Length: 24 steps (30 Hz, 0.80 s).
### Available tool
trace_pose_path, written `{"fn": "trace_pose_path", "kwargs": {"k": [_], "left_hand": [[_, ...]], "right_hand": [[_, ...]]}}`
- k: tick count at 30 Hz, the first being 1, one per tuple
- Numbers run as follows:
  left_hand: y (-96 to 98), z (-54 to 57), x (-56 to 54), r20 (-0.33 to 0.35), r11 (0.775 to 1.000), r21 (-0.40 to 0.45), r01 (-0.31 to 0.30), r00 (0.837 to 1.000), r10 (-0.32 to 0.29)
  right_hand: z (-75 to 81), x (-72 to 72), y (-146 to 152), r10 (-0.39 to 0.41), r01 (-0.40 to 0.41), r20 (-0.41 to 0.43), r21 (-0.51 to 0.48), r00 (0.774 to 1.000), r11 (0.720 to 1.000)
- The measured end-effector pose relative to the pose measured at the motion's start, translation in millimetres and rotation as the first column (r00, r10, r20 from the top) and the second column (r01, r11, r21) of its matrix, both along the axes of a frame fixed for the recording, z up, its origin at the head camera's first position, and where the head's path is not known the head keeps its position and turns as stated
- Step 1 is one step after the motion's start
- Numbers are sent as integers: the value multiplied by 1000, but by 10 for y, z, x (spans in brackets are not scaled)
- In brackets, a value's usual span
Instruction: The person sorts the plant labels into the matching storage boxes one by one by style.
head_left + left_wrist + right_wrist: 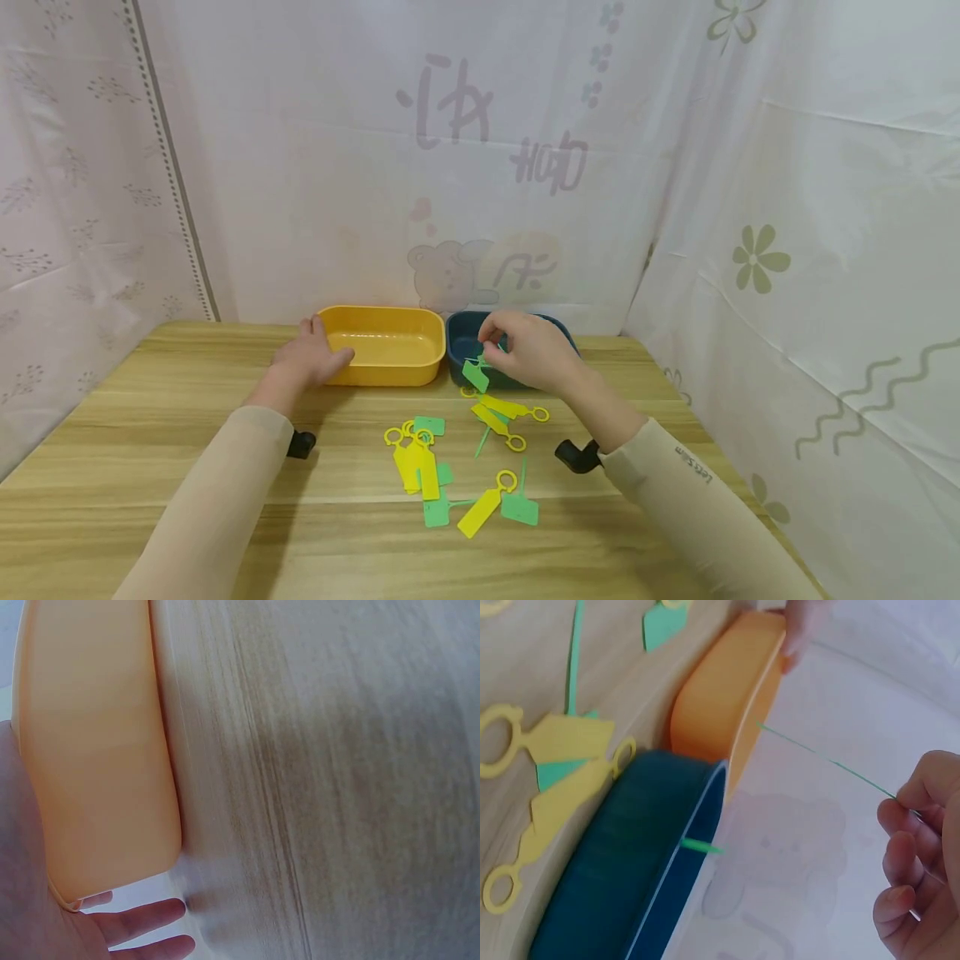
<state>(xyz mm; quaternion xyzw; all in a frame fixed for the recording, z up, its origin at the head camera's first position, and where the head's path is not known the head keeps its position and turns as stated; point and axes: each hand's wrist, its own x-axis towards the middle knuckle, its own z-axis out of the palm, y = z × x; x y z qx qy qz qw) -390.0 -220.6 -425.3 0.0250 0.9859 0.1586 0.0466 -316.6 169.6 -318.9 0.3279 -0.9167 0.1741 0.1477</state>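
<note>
My left hand [306,360] rests against the left end of an orange-yellow plastic bin [386,377]. Its fingers [142,922] are extended past the bin's end in the left wrist view. Over the dark blue bin [622,832], my right hand [534,350] pinches a green tag [476,375] between thumb and forefinger. Seen from the right wrist, that tag is just a thin green line. A separate green strip [701,845] sticks up past the blue bin's rim. Just in front of the blue bin lie yellow ring tags [495,421] with a green tag under them.
Nearer on the wooden table [337,517], several yellow ring tags [427,475] overlap green tags [437,510]. One more yellow tag [480,512] lies beside a green one [519,508]. Black curved pieces [577,457] show by both wrists. A printed curtain [337,167] hangs behind.
</note>
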Motion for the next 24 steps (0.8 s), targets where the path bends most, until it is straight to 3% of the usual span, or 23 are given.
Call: {"fn": "trace_pose_path", "kwargs": {"k": [5, 12, 18, 24], "left_hand": [[-16, 9, 3, 5, 1000, 1, -2, 1000, 2], [-8, 10, 47, -1, 1000, 4, -8, 1000, 8], [-15, 14, 38, -8, 1000, 2, -8, 1000, 8], [-21, 21, 36, -4, 1000, 10, -10, 1000, 10]], "right_hand": [[5, -183, 92, -58, 58, -1, -27, 998, 998], [-139, -426, 279, -189, 189, 2, 10, 982, 982], [-212, -543, 373, -293, 295, -60, 17, 954, 955], [-263, -581, 413, -348, 349, -34, 32, 937, 937]]}}
